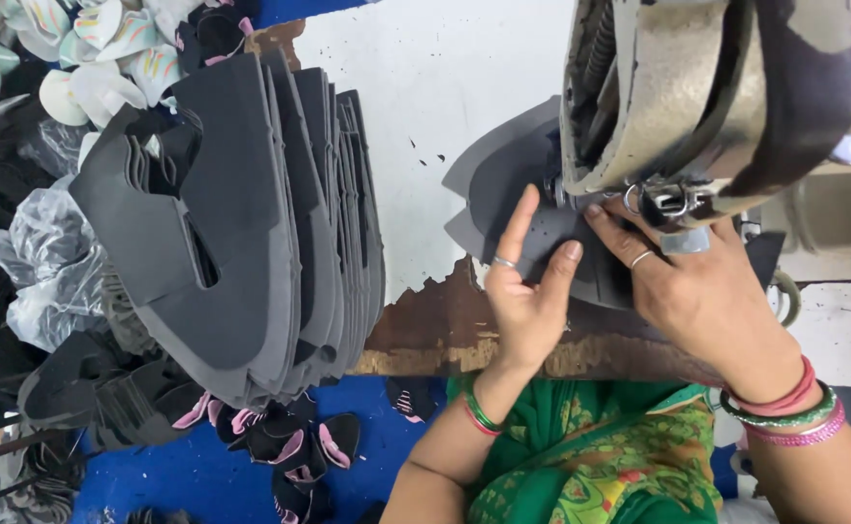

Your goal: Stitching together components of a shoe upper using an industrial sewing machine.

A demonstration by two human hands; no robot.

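Observation:
A dark grey shoe-upper piece [513,184] lies flat on the white table [425,87] under the head of a worn sewing machine [707,97]. My left hand [527,281] presses its fingertips on the piece just left of the needle area; a ring is on one finger. On the right side of the piece rests my right hand [687,281], fingers reaching under the machine's presser foot [673,206]. Both hands lie flat on the fabric, fingers apart.
A tall fanned stack of identical grey cut pieces [251,223] fills the table's left side. Clear plastic bags [47,262] and light printed shoe parts [96,49] lie further left. Black and pink pieces [299,446] sit on a blue surface below. The table's near edge is chipped and brown.

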